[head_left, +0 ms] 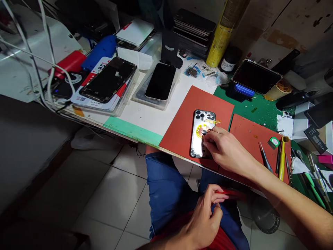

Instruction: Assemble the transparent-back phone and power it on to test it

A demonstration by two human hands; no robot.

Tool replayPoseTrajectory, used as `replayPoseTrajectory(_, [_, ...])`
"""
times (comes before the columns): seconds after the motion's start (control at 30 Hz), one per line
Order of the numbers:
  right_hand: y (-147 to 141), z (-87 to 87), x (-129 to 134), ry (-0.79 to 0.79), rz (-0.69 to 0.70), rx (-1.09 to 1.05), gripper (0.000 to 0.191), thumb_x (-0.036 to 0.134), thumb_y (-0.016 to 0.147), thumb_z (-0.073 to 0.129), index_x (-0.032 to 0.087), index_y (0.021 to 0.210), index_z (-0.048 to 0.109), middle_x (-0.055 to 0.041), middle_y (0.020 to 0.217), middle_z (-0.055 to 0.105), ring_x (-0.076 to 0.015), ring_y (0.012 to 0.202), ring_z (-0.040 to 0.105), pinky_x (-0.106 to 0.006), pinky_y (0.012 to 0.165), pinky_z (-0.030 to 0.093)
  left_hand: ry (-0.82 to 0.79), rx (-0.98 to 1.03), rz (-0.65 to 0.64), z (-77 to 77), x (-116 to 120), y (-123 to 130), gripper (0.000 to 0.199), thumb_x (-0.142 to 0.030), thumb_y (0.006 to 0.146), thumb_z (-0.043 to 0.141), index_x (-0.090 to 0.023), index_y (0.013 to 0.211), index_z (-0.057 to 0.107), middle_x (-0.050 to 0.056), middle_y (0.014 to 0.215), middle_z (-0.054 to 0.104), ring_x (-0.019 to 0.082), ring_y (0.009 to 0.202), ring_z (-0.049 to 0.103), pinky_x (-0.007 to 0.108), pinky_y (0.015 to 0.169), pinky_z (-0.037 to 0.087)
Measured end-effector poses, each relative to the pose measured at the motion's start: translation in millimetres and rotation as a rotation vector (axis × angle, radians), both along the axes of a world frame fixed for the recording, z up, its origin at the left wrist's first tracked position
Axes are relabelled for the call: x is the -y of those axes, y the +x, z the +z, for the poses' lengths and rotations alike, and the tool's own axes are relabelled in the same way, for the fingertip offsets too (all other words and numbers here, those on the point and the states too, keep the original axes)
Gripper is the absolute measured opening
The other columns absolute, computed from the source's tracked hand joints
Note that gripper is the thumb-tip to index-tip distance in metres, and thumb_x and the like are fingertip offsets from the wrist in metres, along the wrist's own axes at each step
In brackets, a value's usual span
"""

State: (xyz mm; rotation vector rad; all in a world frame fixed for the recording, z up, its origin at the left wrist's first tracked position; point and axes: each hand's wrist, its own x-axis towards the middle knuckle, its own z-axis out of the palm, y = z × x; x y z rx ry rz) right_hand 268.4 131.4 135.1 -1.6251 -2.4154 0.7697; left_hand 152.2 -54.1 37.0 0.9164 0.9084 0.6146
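Observation:
An opened smartphone (199, 143) lies on the red-brown mat, its silvery inner plate and camera lenses facing up. On that plate is a round copper-coloured charging coil (199, 131) with yellow edging and a dark centre. My right hand (221, 144) is over the phone's right side, fingertips pinched together at the coil's edge; whatever lies between them is too small to make out. Below the table edge, above my lap, my left hand (206, 217) has its fingers closed around a slim red item (230, 193), blurred and of unclear kind. A yellow flex cable (214, 122) sticks out near the phone's top.
Left of the mat (179, 121) are a dark phone (160, 81) on a clear case and a detached screen (109, 80) on a box. Tweezers (265, 158) and a yellow-handled brush (282, 159) lie at right. A propped phone (257, 76) stands behind.

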Motion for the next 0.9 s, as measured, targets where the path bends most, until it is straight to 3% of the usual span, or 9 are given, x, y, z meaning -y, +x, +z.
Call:
replayPoseTrajectory(0.27, [0.5,-1.5,0.5,-0.020,-0.048,-0.040,0.017,0.007,0.096,0.054,0.018,0.085,0.061,-0.0083,0.091,0.064,-0.0215,0.085,0.058,-0.033,0.074,0.042,0.002,0.060,0.027,3.3,-3.3,0.9,0.036,-0.002,0.094,0.043,-0.021,0.124,0.049,0.014,0.128,0.073,0.022,0.124,0.069,0.046,0.112,0.052])
replayPoseTrajectory(0.43, [3.1,-1.5,0.5,-0.057,-0.178,-0.130,0.013,0.011,0.093,0.066,0.019,0.084,0.062,-0.0038,0.088,0.065,-0.0175,0.077,0.059,-0.029,0.068,0.041,0.014,0.079,0.042,1.5,-2.6,1.4,0.036,-0.002,0.095,0.043,-0.020,0.125,0.049,0.015,0.129,0.072,0.022,0.126,0.069,0.046,0.112,0.052])
replayPoseTrajectory(0.57, [5.7,-2.2,2.0,-0.104,-0.242,-0.247,0.012,0.011,0.095,0.062,0.021,0.089,0.065,-0.0032,0.092,0.067,-0.0166,0.078,0.062,-0.030,0.071,0.045,0.002,0.077,0.047,0.8,-2.3,1.4,0.036,-0.002,0.095,0.043,-0.020,0.125,0.049,0.015,0.131,0.072,0.022,0.125,0.069,0.047,0.113,0.052])
replayPoseTrajectory(0.9, [-4.0,-4.9,3.0,-0.116,-0.318,-0.213,0.013,0.015,0.087,0.071,0.022,0.081,0.062,-0.0016,0.083,0.063,-0.0197,0.080,0.059,-0.033,0.073,0.043,-0.016,0.065,0.033,3.7,-4.5,1.1,0.036,-0.002,0.094,0.043,-0.020,0.124,0.048,0.015,0.127,0.073,0.022,0.123,0.070,0.047,0.113,0.051])
